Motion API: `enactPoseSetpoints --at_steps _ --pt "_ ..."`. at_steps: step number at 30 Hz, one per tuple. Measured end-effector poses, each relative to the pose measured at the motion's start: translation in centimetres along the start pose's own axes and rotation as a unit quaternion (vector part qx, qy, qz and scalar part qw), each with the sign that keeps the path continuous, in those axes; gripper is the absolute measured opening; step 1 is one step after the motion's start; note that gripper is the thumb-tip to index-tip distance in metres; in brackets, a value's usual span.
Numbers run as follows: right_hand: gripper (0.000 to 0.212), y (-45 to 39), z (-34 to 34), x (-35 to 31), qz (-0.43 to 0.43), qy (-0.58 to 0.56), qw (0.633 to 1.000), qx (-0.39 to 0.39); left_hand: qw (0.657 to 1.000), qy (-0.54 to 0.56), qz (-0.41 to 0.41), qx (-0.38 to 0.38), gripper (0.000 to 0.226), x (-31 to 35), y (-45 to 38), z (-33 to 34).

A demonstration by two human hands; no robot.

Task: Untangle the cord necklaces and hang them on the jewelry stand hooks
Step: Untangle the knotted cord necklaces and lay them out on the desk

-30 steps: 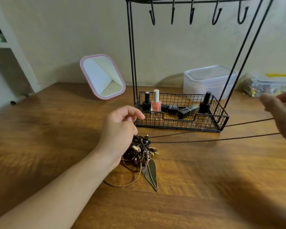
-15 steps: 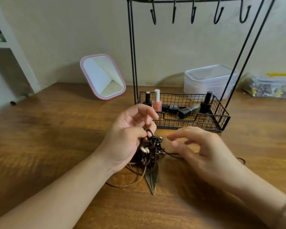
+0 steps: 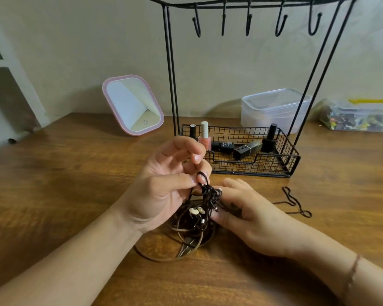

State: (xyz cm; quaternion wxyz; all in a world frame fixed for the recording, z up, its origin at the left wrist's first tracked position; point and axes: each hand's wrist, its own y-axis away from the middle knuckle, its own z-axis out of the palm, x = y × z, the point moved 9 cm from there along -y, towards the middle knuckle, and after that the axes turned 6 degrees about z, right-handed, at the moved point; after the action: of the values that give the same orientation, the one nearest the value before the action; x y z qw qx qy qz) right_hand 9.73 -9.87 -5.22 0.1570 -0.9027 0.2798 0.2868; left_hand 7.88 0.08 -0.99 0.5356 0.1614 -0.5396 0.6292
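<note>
Cord of this kind looks light, limp and thin, so the dark brown tangle of cord necklaces point(image 3: 199, 215) should offer no weight to lift but will likely snag on itself, and its small pale beads point(image 3: 196, 210) and metal bits could catch in the loops; hard pulling risks tightening the knot. The sensible hold is a fingertip pinch on a single free loop near the top of the knot, not a fistful. The left hand point(image 3: 164, 186) pinches just such a small dark loop between thumb and forefinger, raised just above the clump, with the other fingers curled loosely over it. The right hand point(image 3: 248, 215) lies close on the right of the knot, fingertips touching the cords; whether it actually pinches a strand cannot be told. The tangle sits between both hands on the brown wooden table point(image 3: 75, 184), near of the black wire jewelry stand point(image 3: 252, 164). One thin dark strand point(image 3: 296, 206) trails off right. The stand's black hooks point(image 3: 250, 25) hang bare, far and high.
</note>
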Motion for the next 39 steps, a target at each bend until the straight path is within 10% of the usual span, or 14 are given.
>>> enactPoseSetpoints --at_steps 14,25,34,39 --pt "0.017 1.5 -3.3 1.4 -0.005 -0.306 0.95 0.055 0.971 -0.058 -0.035 0.227 0.05 0.2 0.5 -5.2" --pt "0.037 0.4 -0.6 -0.1 -0.028 0.029 0.998 0.038 0.984 0.108 -0.004 0.145 0.056 0.1 -0.3 -2.3" --pt "0.007 0.3 -0.8 -0.2 -0.031 0.041 0.997 0.058 0.949 0.134 0.028 0.282 0.051 0.2 0.4 -5.0" --pt "0.015 0.9 -2.1 0.5 0.006 -0.14 0.985 0.103 0.954 0.069 -0.02 0.29 0.048 -0.1 0.7 -5.4"
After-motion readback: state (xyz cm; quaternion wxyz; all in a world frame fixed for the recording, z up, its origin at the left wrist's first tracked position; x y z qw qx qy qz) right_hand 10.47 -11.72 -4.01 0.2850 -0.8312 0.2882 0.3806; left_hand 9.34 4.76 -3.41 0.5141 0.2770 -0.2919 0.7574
